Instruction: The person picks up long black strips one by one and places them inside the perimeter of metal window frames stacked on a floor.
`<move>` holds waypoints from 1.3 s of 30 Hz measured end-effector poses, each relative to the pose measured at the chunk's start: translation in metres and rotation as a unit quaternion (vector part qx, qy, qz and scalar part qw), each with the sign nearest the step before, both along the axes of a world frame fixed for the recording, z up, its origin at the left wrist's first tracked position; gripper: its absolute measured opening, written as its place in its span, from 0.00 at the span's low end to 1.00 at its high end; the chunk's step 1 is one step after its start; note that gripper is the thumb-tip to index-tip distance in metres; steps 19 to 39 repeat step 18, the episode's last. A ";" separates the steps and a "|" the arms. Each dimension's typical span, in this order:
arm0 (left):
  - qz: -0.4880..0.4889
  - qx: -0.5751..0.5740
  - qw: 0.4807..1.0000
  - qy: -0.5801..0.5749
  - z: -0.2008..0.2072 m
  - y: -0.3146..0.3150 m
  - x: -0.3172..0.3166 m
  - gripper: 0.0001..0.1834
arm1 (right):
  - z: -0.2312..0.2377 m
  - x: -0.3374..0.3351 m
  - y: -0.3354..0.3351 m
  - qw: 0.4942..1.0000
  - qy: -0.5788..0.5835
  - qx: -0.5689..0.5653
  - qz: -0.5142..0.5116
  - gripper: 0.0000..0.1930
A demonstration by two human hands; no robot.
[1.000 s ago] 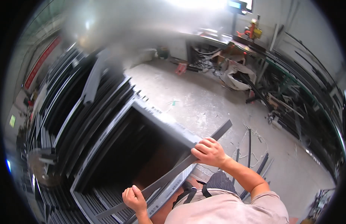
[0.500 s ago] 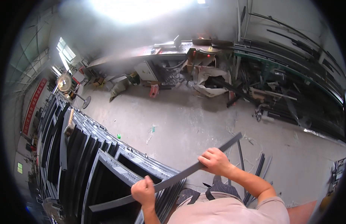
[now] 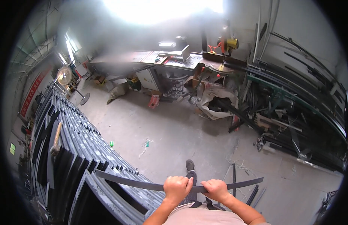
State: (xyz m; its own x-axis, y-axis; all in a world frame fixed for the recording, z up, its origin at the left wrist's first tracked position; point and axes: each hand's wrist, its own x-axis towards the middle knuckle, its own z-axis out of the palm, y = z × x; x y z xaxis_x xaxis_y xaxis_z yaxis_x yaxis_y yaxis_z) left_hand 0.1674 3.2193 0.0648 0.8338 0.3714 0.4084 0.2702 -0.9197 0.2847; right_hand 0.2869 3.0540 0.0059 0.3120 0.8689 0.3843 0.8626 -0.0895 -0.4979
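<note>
A long, flat, dark grey strip (image 3: 140, 183) lies crosswise in front of my body, level with my waist. Closed around its middle is my left hand (image 3: 177, 188). A short way to the right, my right hand (image 3: 216, 189) also grips it, fingers wrapped over the top. The strip's left end reaches over a row of stacked dark metal frames (image 3: 123, 195); its right end sticks out above the floor. On the stack rests a hammer with a wooden handle (image 3: 57, 135).
A workbench (image 3: 121, 58) runs along the far side, with a white sack (image 3: 215, 108) of dark offcuts below its right end. Long bars fill a green rack (image 3: 279, 88) at right. A standing fan (image 3: 65, 76) is far left. Loose bars (image 3: 252, 195) lie on the floor nearby.
The strip has swung from a slant to nearly level, its right end dropping and its left end rising. My hands have come closer together. A foot now shows ahead of me.
</note>
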 end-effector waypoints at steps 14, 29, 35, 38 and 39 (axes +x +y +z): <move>0.049 -0.145 0.985 0.081 -0.121 0.335 0.210 0.23 | 0.072 0.295 0.176 0.966 -0.192 -0.114 -0.132 0.13; -0.091 -0.256 0.954 0.128 -0.121 0.364 0.286 0.20 | 0.034 0.330 0.228 0.953 -0.239 -0.107 -0.151 0.16; -0.091 -0.256 0.954 0.128 -0.121 0.364 0.286 0.20 | 0.034 0.330 0.228 0.953 -0.239 -0.107 -0.151 0.16; -0.091 -0.256 0.954 0.128 -0.121 0.364 0.286 0.20 | 0.034 0.330 0.228 0.953 -0.239 -0.107 -0.151 0.16; -0.091 -0.256 0.954 0.128 -0.121 0.364 0.286 0.20 | 0.034 0.330 0.228 0.953 -0.239 -0.107 -0.151 0.16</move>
